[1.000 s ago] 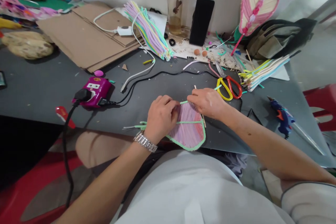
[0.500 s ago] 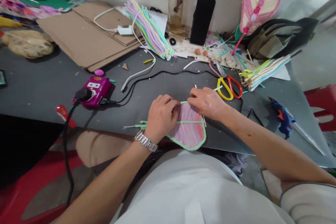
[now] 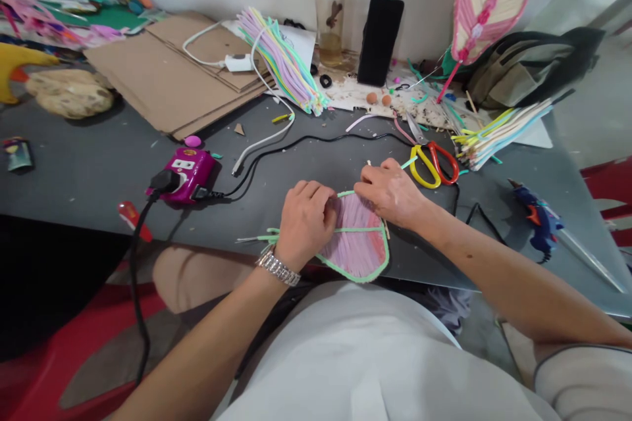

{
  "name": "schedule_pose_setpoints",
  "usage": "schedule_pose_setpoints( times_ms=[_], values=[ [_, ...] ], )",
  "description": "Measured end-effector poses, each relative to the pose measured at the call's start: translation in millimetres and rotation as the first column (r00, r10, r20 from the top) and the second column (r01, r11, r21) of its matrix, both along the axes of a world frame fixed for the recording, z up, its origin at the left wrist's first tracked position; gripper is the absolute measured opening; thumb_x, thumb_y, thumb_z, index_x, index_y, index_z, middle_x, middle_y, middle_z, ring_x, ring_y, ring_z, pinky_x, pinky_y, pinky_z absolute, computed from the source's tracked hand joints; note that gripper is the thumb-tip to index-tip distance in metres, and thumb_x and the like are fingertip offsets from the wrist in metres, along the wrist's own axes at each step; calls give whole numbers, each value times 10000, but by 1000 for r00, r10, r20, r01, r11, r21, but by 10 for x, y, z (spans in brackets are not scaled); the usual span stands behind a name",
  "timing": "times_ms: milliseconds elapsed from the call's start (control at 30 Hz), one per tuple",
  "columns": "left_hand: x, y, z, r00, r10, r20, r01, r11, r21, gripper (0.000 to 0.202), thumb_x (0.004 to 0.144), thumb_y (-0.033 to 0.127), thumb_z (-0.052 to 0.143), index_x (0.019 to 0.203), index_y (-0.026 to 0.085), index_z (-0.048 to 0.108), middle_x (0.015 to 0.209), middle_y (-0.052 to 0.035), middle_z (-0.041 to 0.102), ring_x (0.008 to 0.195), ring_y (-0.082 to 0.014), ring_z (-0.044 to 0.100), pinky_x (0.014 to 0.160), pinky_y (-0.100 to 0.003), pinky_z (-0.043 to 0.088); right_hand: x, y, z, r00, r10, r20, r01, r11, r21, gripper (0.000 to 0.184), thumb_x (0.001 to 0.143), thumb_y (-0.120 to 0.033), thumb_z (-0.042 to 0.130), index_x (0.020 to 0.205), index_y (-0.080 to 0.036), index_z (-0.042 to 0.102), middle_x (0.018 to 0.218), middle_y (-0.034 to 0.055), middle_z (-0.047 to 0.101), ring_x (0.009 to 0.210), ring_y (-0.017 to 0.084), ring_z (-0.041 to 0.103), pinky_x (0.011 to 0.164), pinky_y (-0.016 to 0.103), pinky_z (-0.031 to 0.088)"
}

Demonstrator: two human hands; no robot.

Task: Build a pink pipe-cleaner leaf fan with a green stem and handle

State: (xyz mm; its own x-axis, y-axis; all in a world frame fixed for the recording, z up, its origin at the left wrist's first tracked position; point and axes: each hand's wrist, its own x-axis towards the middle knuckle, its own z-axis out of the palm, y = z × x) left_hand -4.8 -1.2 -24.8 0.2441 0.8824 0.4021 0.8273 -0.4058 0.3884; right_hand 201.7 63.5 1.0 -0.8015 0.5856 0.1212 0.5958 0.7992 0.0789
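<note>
A leaf-shaped pipe-cleaner fan (image 3: 354, 255), lilac and pink with a pale green border and midrib, lies at the table's front edge. My left hand (image 3: 309, 220) is closed over its left part, the thumb and fingertips at the upper border. On the fan's upper right border my right hand (image 3: 390, 191) has its fingers bent and pressed together. A short pale green pipe-cleaner end (image 3: 409, 162) sticks out past that hand. Green stems with bare wire tips (image 3: 257, 238) poke out left of my left hand. The fingertips are partly hidden.
Scissors (image 3: 425, 168) with yellow and red handles lie just right of my right hand. A glue gun (image 3: 536, 220) is farther right. A purple socket box (image 3: 187, 174) with black cords sits left. Pipe-cleaner bundles (image 3: 284, 62), cardboard (image 3: 162, 79), a bottle (image 3: 330, 13) and a phone (image 3: 380, 39) stand behind.
The view has shifted slightly, so things at the left sit farther right. Both hands keep nearly the same hold on the fan's border.
</note>
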Motion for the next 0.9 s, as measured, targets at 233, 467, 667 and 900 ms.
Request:
schedule_pose_setpoints(
  times_ms=[233, 467, 667, 900],
  values=[
    [9, -10, -15, 999, -16, -30, 17, 999, 42, 153, 841, 97, 549, 845, 174, 681, 870, -82, 680, 827, -245, 535, 759, -401, 438, -9, -3, -7, 1000, 1, 9, -1, 1000, -8, 275, 906, -95, 459, 840, -172, 715, 886, 72, 626, 639, 151, 375, 724, 353, 198],
    [20, -32, 9, 995, 22, -100, -19, 999, 35, 140, 835, 120, 556, 864, 194, 671, 872, -74, 679, 832, -257, 520, 731, -404, 403, -33, -22, 26, 1000, -11, 7, 11, 1000, 2, 280, 913, -76, 436, 887, -177, 696, 842, 57, 607, 640, 154, 394, 724, 351, 197],
    [26, -40, 24, 987, 54, -151, -49, 998, 39, 159, 795, 117, 567, 916, 194, 633, 842, -64, 660, 843, -274, 514, 705, -407, 370, -65, -51, 68, 1000, -1, 11, 1, 999, 34, 309, 940, -76, 391, 1024, -188, 667, 793, 38, 610, 639, 163, 415, 747, 359, 208],
    [23, -40, 24, 986, 44, -161, -40, 999, 30, 133, 824, 135, 566, 907, 204, 643, 861, -71, 677, 855, -277, 521, 708, -407, 364, -44, -18, 83, 999, -45, -21, 46, 999, 21, 279, 889, -53, 454, 1044, -170, 654, 786, 36, 641, 725, 188, 504, 767, 361, 212]
  ],
)
